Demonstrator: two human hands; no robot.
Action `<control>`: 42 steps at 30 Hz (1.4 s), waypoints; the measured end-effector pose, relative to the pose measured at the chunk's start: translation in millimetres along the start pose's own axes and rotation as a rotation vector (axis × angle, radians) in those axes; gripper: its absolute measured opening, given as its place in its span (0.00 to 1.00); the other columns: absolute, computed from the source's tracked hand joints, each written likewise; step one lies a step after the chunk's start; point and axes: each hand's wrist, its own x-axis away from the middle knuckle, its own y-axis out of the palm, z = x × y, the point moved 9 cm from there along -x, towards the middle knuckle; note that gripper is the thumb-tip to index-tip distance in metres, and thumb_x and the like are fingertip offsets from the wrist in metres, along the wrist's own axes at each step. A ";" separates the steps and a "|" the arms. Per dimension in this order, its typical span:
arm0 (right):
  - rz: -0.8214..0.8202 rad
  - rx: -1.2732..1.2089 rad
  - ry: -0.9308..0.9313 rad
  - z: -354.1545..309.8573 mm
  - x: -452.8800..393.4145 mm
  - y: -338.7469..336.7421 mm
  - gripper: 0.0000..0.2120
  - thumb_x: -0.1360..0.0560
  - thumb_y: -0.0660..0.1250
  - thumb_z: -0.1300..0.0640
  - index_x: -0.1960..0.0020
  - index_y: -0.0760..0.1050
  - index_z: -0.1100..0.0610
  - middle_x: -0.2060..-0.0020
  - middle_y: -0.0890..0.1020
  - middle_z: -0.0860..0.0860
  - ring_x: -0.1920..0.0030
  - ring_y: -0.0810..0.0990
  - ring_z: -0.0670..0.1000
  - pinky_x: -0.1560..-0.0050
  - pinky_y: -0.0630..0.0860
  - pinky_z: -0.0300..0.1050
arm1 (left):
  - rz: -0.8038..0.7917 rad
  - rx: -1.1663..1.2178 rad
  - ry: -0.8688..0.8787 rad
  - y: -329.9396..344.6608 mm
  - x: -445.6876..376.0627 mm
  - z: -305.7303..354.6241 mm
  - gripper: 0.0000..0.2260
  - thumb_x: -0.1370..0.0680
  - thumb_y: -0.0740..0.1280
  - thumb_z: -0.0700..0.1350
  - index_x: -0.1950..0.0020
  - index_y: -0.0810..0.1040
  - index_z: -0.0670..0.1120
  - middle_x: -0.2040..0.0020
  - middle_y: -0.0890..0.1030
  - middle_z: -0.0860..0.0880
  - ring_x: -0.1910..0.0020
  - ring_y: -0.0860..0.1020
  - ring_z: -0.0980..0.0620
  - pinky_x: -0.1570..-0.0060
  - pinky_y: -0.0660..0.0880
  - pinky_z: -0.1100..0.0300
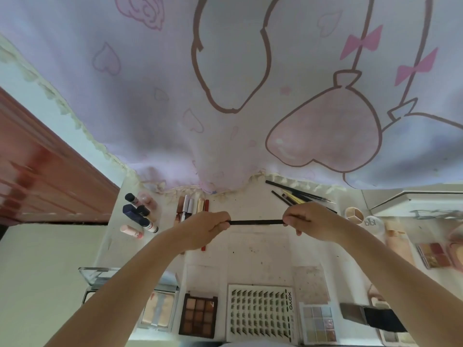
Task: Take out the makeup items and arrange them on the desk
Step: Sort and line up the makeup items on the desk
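Both hands hold one thin black pencil (255, 222) level above the middle of the desk (260, 256). The left hand (209, 227) has its fingers curled round one end, and the right hand (309, 221) pinches the other end. The pencil is slim, straight and dark along all its visible length, with both tips hidden inside the fingers, so I cannot tell whether it carries a cap.

Near the far edge, right of centre, a loose bunch of black and yellow brushes (298, 195) lies fanned out. Left of centre at the far edge, several lip tubes (191, 205) lie side by side. Toward the far left corner stand and lie small bottles (140, 215) with dark caps. Along the near edge sit a brown palette (199, 314), a lash tray (260, 313) just beside it, and a pale palette (318, 323) to its right. A mirrored compact (157, 310) lies at the near left corner, partly under the left forearm. A printed pink cloth (225, 96) hangs over the far edge.
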 end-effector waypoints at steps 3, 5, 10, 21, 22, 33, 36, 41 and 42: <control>0.025 -0.007 -0.015 -3.7 2.3 -2.0 0.14 0.21 0.56 0.59 0.63 0.70 0.46 0.70 0.74 0.40 0.73 0.73 0.29 0.68 0.68 0.25 | -0.059 0.160 -0.016 2.4 2.8 -2.5 0.11 0.18 0.52 0.44 0.60 0.66 0.50 0.69 0.66 0.53 0.72 0.63 0.58 0.70 0.63 0.70; 0.043 -0.023 -0.022 -7.5 3.9 -6.7 0.16 0.21 0.56 0.59 0.64 0.68 0.44 0.70 0.74 0.41 0.72 0.73 0.29 0.67 0.68 0.25 | -0.088 0.224 -0.019 2.7 4.8 -1.3 0.13 0.18 0.53 0.43 0.62 0.65 0.51 0.69 0.66 0.53 0.72 0.63 0.58 0.70 0.64 0.71; 0.068 -0.020 -0.017 -9.3 11.8 -15.9 0.15 0.21 0.56 0.61 0.64 0.69 0.48 0.70 0.75 0.42 0.74 0.74 0.31 0.68 0.67 0.26 | -0.105 0.283 -0.061 -0.9 4.5 -5.9 0.13 0.18 0.53 0.42 0.63 0.66 0.49 0.71 0.66 0.53 0.77 0.64 0.63 0.71 0.65 0.73; 0.274 -0.201 0.136 25.3 21.3 -35.9 0.12 0.22 0.57 0.62 0.62 0.72 0.54 0.69 0.75 0.47 0.75 0.75 0.34 0.68 0.67 0.30 | 0.040 0.329 -0.151 -18.9 18.6 -27.0 0.15 0.18 0.53 0.43 0.65 0.66 0.49 0.73 0.67 0.53 0.75 0.65 0.59 0.69 0.65 0.72; 0.282 -0.227 0.116 20.1 17.2 -33.0 0.12 0.22 0.57 0.62 0.62 0.72 0.53 0.69 0.75 0.46 0.74 0.75 0.33 0.66 0.67 0.31 | 0.043 0.346 -0.135 -17.9 16.8 -23.9 0.15 0.18 0.52 0.42 0.65 0.66 0.49 0.73 0.67 0.53 0.74 0.64 0.58 0.68 0.65 0.71; 0.331 -0.344 0.072 10.7 -1.9 -21.4 0.07 0.22 0.57 0.62 0.54 0.73 0.56 0.69 0.74 0.46 0.67 0.78 0.39 0.64 0.69 0.25 | 0.009 0.343 -0.187 -7.0 20.5 -36.0 0.15 0.18 0.52 0.43 0.65 0.66 0.49 0.73 0.66 0.53 0.77 0.63 0.60 0.74 0.64 0.72; 0.286 -0.309 0.065 5.6 -6.8 -15.2 0.08 0.22 0.57 0.61 0.57 0.72 0.54 0.67 0.75 0.44 0.70 0.77 0.31 0.64 0.69 0.24 | 0.000 0.337 -0.195 -4.4 20.4 -36.5 0.15 0.18 0.52 0.42 0.65 0.66 0.49 0.73 0.66 0.52 0.81 0.63 0.62 0.77 0.62 0.75; 0.222 -0.273 0.046 -6.8 -15.4 -5.9 0.09 0.22 0.58 0.60 0.58 0.73 0.51 0.65 0.75 0.44 0.63 0.77 0.40 0.59 0.71 0.33 | -0.053 0.324 -0.211 6.8 18.2 -41.3 0.14 0.18 0.54 0.44 0.64 0.68 0.51 0.71 0.69 0.53 0.74 0.66 0.59 0.70 0.64 0.69; 0.210 -0.277 0.045 -9.6 -19.0 -3.1 0.08 0.22 0.58 0.60 0.56 0.73 0.52 0.65 0.75 0.45 0.63 0.77 0.42 0.58 0.72 0.35 | -0.064 0.325 -0.229 10.8 18.2 -43.9 0.13 0.19 0.54 0.44 0.63 0.70 0.51 0.70 0.70 0.53 0.72 0.66 0.58 0.68 0.65 0.67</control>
